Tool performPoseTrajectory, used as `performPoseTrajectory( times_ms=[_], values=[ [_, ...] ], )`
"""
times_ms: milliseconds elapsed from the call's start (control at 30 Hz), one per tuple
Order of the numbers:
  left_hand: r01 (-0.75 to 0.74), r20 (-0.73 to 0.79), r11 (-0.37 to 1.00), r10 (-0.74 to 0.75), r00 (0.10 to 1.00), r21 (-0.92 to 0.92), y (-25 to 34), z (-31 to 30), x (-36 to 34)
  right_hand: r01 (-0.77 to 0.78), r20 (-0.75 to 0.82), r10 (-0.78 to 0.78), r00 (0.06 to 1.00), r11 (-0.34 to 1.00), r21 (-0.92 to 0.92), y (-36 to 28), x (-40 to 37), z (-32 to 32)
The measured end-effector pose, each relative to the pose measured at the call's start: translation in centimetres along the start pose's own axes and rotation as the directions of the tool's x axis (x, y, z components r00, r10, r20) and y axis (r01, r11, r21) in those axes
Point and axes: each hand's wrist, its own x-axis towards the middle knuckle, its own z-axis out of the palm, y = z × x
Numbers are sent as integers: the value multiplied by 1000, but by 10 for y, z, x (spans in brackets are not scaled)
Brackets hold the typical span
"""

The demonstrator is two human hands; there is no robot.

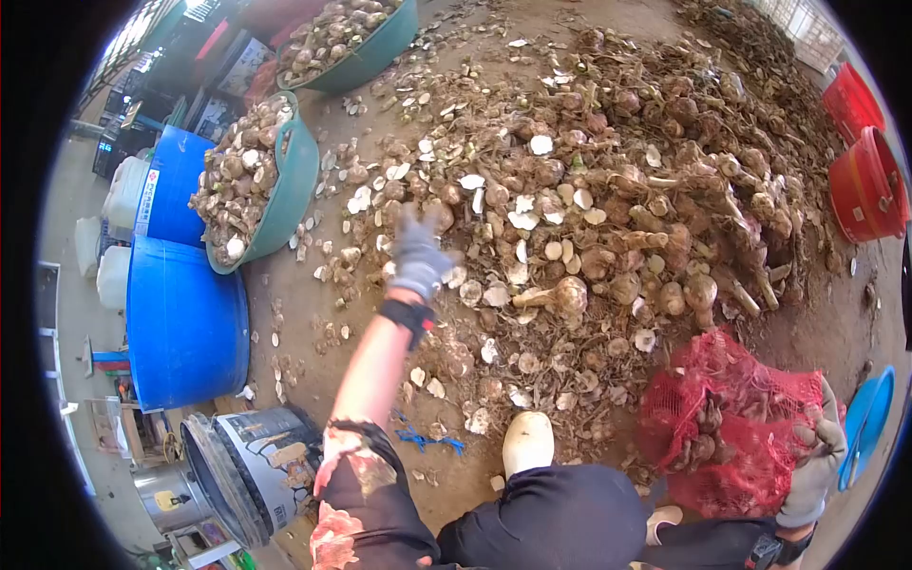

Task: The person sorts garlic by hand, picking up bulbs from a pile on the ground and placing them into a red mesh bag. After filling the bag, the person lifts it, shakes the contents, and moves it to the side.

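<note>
My left hand (421,255), in a grey glove, reaches out over the left side of a heap of brown root-covered bulbs (568,296). Its fingers are somewhat blurred but look spread, and I see nothing held in them. White cut slices (522,219) lie scattered among the bulbs near it. At lower right my right hand (819,446), also gloved, is closed on the edge of a red mesh bag (741,418). Several brown bulbs show through the netting, and the bag rests low beside my legs.
Green tubs full of bulbs (302,171) stand at upper left, beside blue barrels (185,323) and a dirty bucket (261,465). Red buckets (866,185) and a blue basin (866,418) are on the right. Blue string (427,439) lies near my white boot (528,444).
</note>
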Motion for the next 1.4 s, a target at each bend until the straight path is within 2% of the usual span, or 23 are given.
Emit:
performPoseTrajectory(
  times_ms=[100, 167, 367, 467, 500, 533, 600, 633, 700, 733, 800, 833, 900, 967, 1000, 1033, 1067, 1100, 1167, 1200, 1300, 1367, 1400],
  values=[
    [111, 237, 977, -154, 959, 184, -71, 7, 52, 62, -189, -69, 980, 997, -42, 12, 1, 11],
    [185, 414, 975, -219, 883, 120, -96, 21, 75, -20, -9, 20, 1000, 1000, -5, 11, 3, -6],
    [179, 407, 981, -192, 893, 71, -98, 31, 85, -38, -403, -7, 915, 994, -103, 20, 7, 43],
    [182, 223, 950, -126, 967, -252, -92, 35, 48, -9, -272, -16, 962, 996, -89, 16, 3, 42],
    [-12, 98, 845, 76, 992, -535, -111, 56, 39, -11, -276, -14, 961, 996, -87, 15, 2, 39],
    [36, 106, 563, 92, 990, -826, -77, 35, 9, 1, -258, -22, 966, 997, -81, 13, 2, 37],
    [305, 234, -278, 260, 937, -911, -57, 65, -18, 6, -235, -24, 972, 997, -77, 12, 0, 36],
    [420, 327, -266, 332, 885, -868, -9, 36, -42, 25, -264, -53, 963, 994, -109, 12, 0, 39],
    [144, 66, -135, 465, 883, -980, 73, 27, -90, 40, -284, -79, 956, 989, -139, 14, 1, 26],
    [411, 277, -68, 638, 719, -909, 106, 3, -102, 55, -167, -80, 983, 988, -146, 16, 6, 1],
    [-61, -187, -195, 734, 652, -979, 161, -1, -137, 108, -80, -127, 989, 972, -211, 14, 5, -11],
    [-161, -70, 42, 772, 631, -986, 160, -20, -145, 106, -73, -123, 990, 971, -212, 8, 2, -10],
    [-421, -77, 337, 697, 713, -842, 134, -27, -119, 65, 111, -63, 992, 998, -15, -2, -5, -11],
    [-141, 101, 690, 299, 949, -710, 81, -20, -87, 66, 42, -65, 997, 998, -14, -5, -13, -23],
    [25, 234, 860, 110, 966, -509, 58, -40, -75, 75, 149, -83, 985, 995, 64, -3, -16, -23],
    [-16, 204, 986, 50, 978, -164, 14, -12, -56, 77, 249, -110, 962, 987, 137, -2, -18, -24],
    [202, 303, 975, -222, 927, 98, -47, 18, -31, 6, 197, -9, 980, 1000, 16, -6, -20, -34],
    [225, 367, 968, -249, 896, 108, -66, 23, -23, 7, 192, -9, 981, 1000, 10, -3, -20, -26],
    [186, 378, 982, -188, 906, 41, -99, 60, -3, 136, -400, -157, 903, 987, -82, 8, -19, -2],
    [145, 380, 989, -126, 916, -22, -107, 70, 3, 123, -159, -144, 977, 983, -135, 6, -18, -21],
    [-152, 264, 987, 131, 956, 59, -98, 52, -24, 23, -91, -8, 996, 987, 162, -5, -22, -7],
    [-99, 220, 991, 116, 969, -87, -119, 73, -28, -27, 117, -6, 993, 961, 275, -5, -20, -36],
    [10, 281, 972, 59, 958, -237, -107, 58, -34, 14, -65, -1, 998, 982, 188, -9, -27, -23]
  ],
)
